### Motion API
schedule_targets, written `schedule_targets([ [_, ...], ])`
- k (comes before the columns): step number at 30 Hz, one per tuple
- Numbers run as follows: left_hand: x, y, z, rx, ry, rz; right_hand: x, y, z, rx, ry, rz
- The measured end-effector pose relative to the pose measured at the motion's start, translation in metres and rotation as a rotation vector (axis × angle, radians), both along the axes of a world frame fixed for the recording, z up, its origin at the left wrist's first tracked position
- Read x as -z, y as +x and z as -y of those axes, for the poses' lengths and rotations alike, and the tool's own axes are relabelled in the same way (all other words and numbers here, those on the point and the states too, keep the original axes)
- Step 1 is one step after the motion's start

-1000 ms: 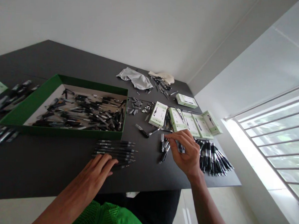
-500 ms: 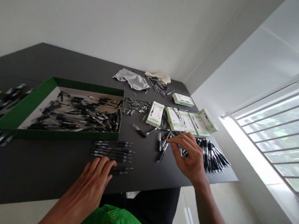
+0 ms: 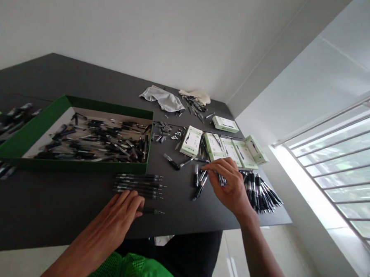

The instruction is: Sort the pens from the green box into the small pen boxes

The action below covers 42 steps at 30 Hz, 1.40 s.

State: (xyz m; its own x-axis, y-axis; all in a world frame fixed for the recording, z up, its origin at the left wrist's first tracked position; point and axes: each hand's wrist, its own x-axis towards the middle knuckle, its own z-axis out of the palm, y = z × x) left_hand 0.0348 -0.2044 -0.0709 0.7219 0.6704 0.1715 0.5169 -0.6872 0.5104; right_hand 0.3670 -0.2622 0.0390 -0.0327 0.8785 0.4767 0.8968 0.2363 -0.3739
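Note:
My left hand (image 3: 125, 212) is low over the table, thumb and fingers closed about a black pen (image 3: 155, 211) whose bare tip sticks out to the right. Just beyond the fingers, several uncapped black pens (image 3: 139, 182) lie side by side, tips to the right. My right hand (image 3: 227, 185) hovers over a small loose heap, thumb and index finger brought close together. What lies between those fingertips, if anything, is too small to make out. Beneath them are dark pens (image 3: 200, 191) and a clear cap (image 3: 196, 175). A fanned bundle of capped pens (image 3: 260, 192) lies right of this hand.
A green-walled tray (image 3: 112, 167) full of pens stands at left. Pale green pen boxes (image 3: 191, 140) lie beyond my right hand, with another box (image 3: 225, 124) farther back. Loose clear caps (image 3: 162, 131), a grey cloth (image 3: 162, 98) and a beige cloth (image 3: 197, 95) are near the wall.
Two pens showed below the left fingers before; one shows there now. My left hand has barely shifted. The right hand has moved slightly left and away from me.

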Motion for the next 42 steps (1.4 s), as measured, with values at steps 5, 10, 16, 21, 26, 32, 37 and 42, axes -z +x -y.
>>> schedule_targets([
  [5,-0.017,0.017,0.007,-0.046,-0.406,0.269,0.002,0.01,-0.065,-0.001,-0.067,0.15],
  [10,-0.023,0.043,0.013,-0.137,-0.623,0.593,0.016,0.012,-0.144,0.089,-0.331,0.397],
  [16,-0.024,0.049,0.012,-0.221,-0.807,0.681,0.03,0.001,-0.18,0.109,-0.476,0.533],
  [21,-0.017,0.045,0.016,-0.167,-0.84,0.631,0.033,-0.008,-0.189,0.118,-0.546,0.603],
  [26,-0.01,0.045,0.018,-0.181,-0.853,0.648,0.028,-0.016,-0.196,0.141,-0.566,0.613],
  [32,-0.01,0.044,0.019,-0.214,-0.825,0.645,0.012,-0.008,-0.175,0.09,-0.508,0.479],
  [37,-0.007,0.047,0.019,-0.285,-0.84,0.702,-0.008,-0.028,-0.108,-0.135,-0.351,-0.146],
  [42,-0.011,0.049,0.011,-0.225,-0.795,0.675,-0.008,-0.069,-0.047,-0.225,-0.42,-0.604],
])
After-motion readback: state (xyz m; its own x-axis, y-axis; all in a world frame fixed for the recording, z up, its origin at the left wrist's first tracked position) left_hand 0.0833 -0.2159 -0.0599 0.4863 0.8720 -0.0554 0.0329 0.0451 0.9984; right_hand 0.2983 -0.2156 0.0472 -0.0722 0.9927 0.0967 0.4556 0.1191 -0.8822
